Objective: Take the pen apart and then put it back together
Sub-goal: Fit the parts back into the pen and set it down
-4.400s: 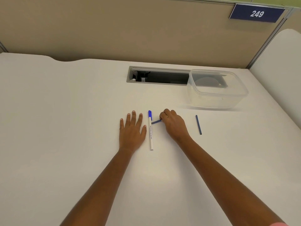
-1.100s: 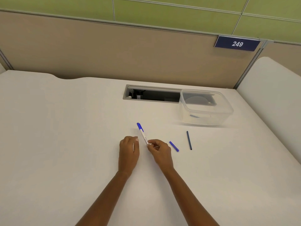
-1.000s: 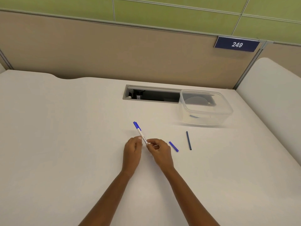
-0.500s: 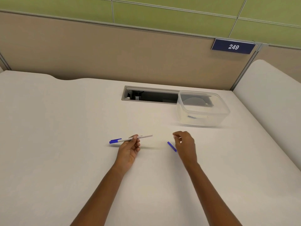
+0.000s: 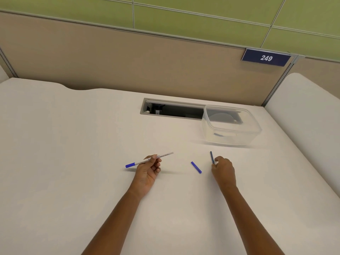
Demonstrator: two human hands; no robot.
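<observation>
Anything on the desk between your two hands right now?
Head view: one small blue pen piece lies on the desk between the left hand, holding the pen barrel, and the right hand.

Print on pen barrel (image 5: 149, 159) too small to read; right hand (image 5: 223, 170) hides near end of thin refill (image 5: 211, 157).

The surface (image 5: 73, 144) is showing a smooth, matt off-white finish. The pen barrel (image 5: 163, 156) is looking like white plastic with fine print, ending in a blue plastic tip. The storage container (image 5: 230, 133) is appearing as clear, slightly glossy plastic. The cable slot frame (image 5: 143, 107) is looking like grey matt metal.
</observation>
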